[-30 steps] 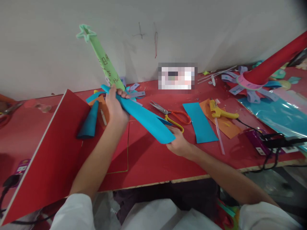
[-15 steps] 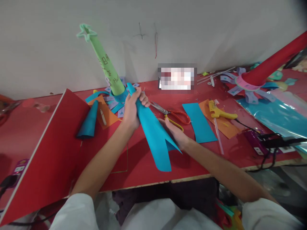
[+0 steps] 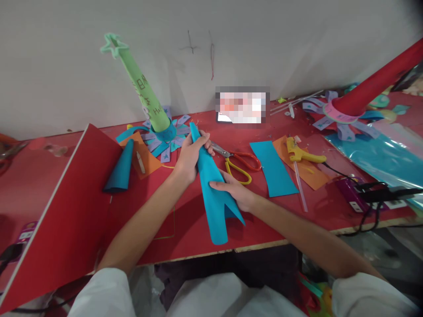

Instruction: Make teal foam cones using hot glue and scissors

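Blue paper (image 3: 213, 200) rolled into a slanting cone, wide end notched, between both hands (image 3: 208, 165)

Lighting was moderate and diffuse, its source out of view. Soft shadows fell on the grey wall (image 3: 148, 26); glare streaked the plastic sheet (image 3: 390, 154). Slight blur softened detail, coarse pixelation masked the screen (image 3: 243, 105), and edges appeared stretched, the upper-right corner dark.

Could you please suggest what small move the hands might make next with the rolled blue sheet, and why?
Perhaps the right hand should draw the pointed corner of the rolled blue sheet inward: the wide end gapes in a notch, while the left hand grips the narrow end.
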A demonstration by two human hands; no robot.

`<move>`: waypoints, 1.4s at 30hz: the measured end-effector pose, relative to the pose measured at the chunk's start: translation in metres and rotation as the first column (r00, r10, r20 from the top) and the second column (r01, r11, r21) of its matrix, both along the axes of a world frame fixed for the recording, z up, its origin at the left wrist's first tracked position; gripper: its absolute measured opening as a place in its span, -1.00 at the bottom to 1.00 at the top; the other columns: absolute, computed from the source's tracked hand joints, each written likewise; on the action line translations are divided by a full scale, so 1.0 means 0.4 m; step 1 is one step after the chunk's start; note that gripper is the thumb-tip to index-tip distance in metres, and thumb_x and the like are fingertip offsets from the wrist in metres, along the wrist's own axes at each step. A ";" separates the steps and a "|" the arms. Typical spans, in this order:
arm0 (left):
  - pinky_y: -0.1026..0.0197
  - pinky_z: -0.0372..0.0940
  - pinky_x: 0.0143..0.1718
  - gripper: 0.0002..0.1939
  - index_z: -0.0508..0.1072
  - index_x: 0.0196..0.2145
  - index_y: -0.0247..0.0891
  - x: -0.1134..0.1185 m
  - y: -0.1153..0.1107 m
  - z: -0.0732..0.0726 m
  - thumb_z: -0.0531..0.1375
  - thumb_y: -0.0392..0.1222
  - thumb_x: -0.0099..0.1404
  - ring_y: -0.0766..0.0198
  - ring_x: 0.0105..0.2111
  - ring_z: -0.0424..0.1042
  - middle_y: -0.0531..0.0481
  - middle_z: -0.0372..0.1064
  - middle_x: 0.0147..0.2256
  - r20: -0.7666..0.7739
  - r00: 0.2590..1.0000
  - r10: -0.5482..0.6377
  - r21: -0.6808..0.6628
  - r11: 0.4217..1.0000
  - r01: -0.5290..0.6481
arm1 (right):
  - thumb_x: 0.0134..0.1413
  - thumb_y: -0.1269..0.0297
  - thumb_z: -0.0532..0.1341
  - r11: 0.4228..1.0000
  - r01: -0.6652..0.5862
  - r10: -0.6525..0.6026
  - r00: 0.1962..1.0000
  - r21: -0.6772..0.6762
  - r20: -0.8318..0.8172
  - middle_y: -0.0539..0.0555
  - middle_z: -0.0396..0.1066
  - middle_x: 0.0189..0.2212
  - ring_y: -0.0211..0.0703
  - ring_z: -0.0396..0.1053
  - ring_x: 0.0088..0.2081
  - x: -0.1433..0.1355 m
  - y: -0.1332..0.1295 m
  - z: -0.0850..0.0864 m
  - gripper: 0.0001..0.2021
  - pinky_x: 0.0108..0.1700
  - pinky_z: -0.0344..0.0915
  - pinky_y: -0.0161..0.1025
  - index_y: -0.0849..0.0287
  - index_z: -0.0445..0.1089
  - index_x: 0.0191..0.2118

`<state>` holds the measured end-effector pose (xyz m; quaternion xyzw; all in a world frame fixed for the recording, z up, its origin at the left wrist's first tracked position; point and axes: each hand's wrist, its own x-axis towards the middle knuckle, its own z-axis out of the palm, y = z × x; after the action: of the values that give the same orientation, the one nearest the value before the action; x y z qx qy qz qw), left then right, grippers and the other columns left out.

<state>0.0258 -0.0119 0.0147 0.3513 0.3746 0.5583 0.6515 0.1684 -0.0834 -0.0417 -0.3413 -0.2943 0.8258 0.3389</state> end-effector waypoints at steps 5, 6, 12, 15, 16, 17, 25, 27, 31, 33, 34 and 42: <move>0.28 0.34 -0.44 -0.72 0.33 -0.32 -0.20 0.005 -0.004 -0.005 0.41 -0.24 0.30 0.39 -0.55 0.33 0.18 0.24 -0.54 -0.038 0.999 0.010 -0.016 1.000 -0.010 | -0.10 0.13 0.60 0.997 0.003 -0.001 1.000 0.081 -0.024 0.02 0.63 -0.15 -0.16 0.57 -0.25 -0.004 -0.006 0.011 -0.35 -0.16 0.56 -0.23 0.06 0.43 0.12; 0.28 0.34 -0.44 -0.71 0.31 -0.32 -0.19 0.006 -0.006 -0.004 0.41 -0.24 0.30 0.40 -0.55 0.32 0.18 0.23 -0.54 -0.031 0.999 0.006 -0.015 1.000 -0.006 | -0.10 0.11 0.61 0.996 0.001 0.002 0.999 0.087 -0.033 0.04 0.63 -0.12 -0.16 0.58 -0.24 -0.004 -0.008 0.011 -0.35 -0.14 0.56 -0.23 0.06 0.43 0.12; 0.30 0.30 -0.43 -0.69 0.27 -0.37 -0.20 0.017 -0.021 0.004 0.38 -0.28 0.33 0.42 -0.54 0.29 0.18 0.19 -0.53 0.064 0.998 -0.015 0.077 0.997 0.010 | -0.06 -0.04 0.58 0.998 -0.049 0.057 0.982 0.050 -0.181 0.17 0.65 -0.11 0.05 0.65 -0.14 -0.003 -0.011 0.000 -0.31 -0.04 0.59 0.00 0.11 0.39 0.13; 0.29 0.32 -0.41 -0.68 0.29 -0.36 -0.19 0.019 -0.026 -0.001 0.42 -0.23 0.30 0.40 -0.52 0.34 0.16 0.24 -0.51 0.015 0.999 -0.043 0.105 0.994 0.042 | -0.07 -0.03 0.59 0.997 -0.062 0.070 0.978 0.044 -0.199 0.16 0.65 -0.15 0.03 0.66 -0.20 -0.001 -0.009 -0.004 -0.35 -0.09 0.61 -0.01 0.13 0.40 0.06; 0.28 0.33 -0.41 -0.68 0.30 -0.36 -0.19 0.019 -0.026 -0.003 0.42 -0.22 0.29 0.39 -0.52 0.35 0.16 0.25 -0.51 -0.009 0.999 -0.049 0.103 0.993 0.049 | -0.06 -0.03 0.59 0.997 -0.069 0.076 0.979 0.047 -0.186 0.15 0.65 -0.16 0.01 0.66 -0.23 -0.001 -0.009 -0.005 -0.37 -0.12 0.61 -0.03 0.14 0.41 0.04; 0.27 0.33 -0.41 -0.68 0.30 -0.36 -0.19 0.019 -0.026 -0.006 0.42 -0.21 0.29 0.39 -0.52 0.35 0.16 0.26 -0.51 -0.030 0.998 -0.049 0.097 0.994 0.052 | -0.05 -0.02 0.59 0.996 -0.071 0.078 0.984 0.049 -0.163 0.14 0.65 -0.18 -0.01 0.65 -0.26 -0.001 -0.009 -0.005 -0.39 -0.15 0.61 -0.06 0.14 0.41 0.03; 0.26 0.34 -0.44 -0.74 0.30 -0.31 -0.18 0.023 -0.033 -0.010 0.37 -0.26 0.32 0.36 -0.55 0.39 0.17 0.28 -0.52 -0.115 0.993 -0.001 0.085 0.996 0.011 | -0.02 0.03 0.57 0.996 0.038 -0.037 0.999 0.084 -0.016 0.04 0.63 -0.13 -0.11 0.60 -0.23 -0.017 -0.022 -0.011 -0.41 -0.17 0.56 -0.19 0.04 0.45 0.10; 0.25 0.35 -0.44 -0.75 0.31 -0.30 -0.18 0.024 -0.036 -0.006 0.37 -0.26 0.32 0.35 -0.55 0.39 0.17 0.28 -0.53 -0.125 0.992 -0.002 0.077 0.997 0.011 | -0.03 0.01 0.57 0.995 0.025 -0.024 1.000 0.095 -0.007 0.05 0.63 -0.10 -0.09 0.60 -0.20 -0.017 -0.024 -0.011 -0.40 -0.13 0.57 -0.17 0.03 0.46 0.11; 0.25 0.35 -0.45 -0.74 0.30 -0.34 -0.19 0.022 -0.034 -0.005 0.37 -0.26 0.31 0.36 -0.55 0.38 0.15 0.29 -0.53 -0.104 0.994 -0.029 0.059 0.998 0.035 | -0.06 -0.06 0.58 0.995 -0.019 0.025 0.998 0.093 -0.060 0.11 0.64 -0.07 -0.02 0.64 -0.15 -0.011 -0.027 -0.008 -0.30 -0.08 0.59 -0.11 0.04 0.41 0.15; 0.27 0.35 -0.42 -0.72 0.30 -0.36 -0.19 0.021 -0.031 -0.009 0.39 -0.24 0.29 0.38 -0.53 0.37 0.15 0.28 -0.52 -0.069 0.997 -0.046 0.059 0.997 0.050 | -0.06 -0.12 0.57 0.996 -0.044 0.055 0.990 0.083 -0.133 0.15 0.64 -0.08 0.05 0.65 -0.13 -0.009 -0.029 -0.005 -0.25 -0.06 0.61 -0.03 0.06 0.37 0.19; 0.27 0.36 -0.41 -0.70 0.30 -0.36 -0.20 0.020 -0.030 -0.011 0.40 -0.23 0.29 0.39 -0.53 0.36 0.15 0.27 -0.52 -0.054 0.997 -0.053 0.059 0.997 0.056 | -0.05 -0.14 0.56 0.996 -0.052 0.064 0.984 0.078 -0.167 0.17 0.64 -0.08 0.08 0.66 -0.12 -0.009 -0.029 -0.004 -0.23 -0.06 0.61 0.01 0.07 0.35 0.20; 0.28 0.36 -0.42 -0.71 0.29 -0.35 -0.19 0.018 -0.028 -0.011 0.38 -0.19 0.31 0.36 -0.51 0.40 0.13 0.31 -0.50 -0.072 0.995 -0.075 0.044 0.996 0.079 | 0.00 -0.05 0.55 0.996 -0.030 0.044 0.982 0.079 -0.186 0.11 0.63 -0.17 -0.02 0.64 -0.30 -0.011 -0.028 0.002 -0.31 -0.21 0.61 -0.06 0.07 0.32 0.16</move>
<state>0.0332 -0.0232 0.0103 0.4001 0.3704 0.5286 0.6506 0.1642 -0.0947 -0.0410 -0.2433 -0.2986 0.8486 0.3626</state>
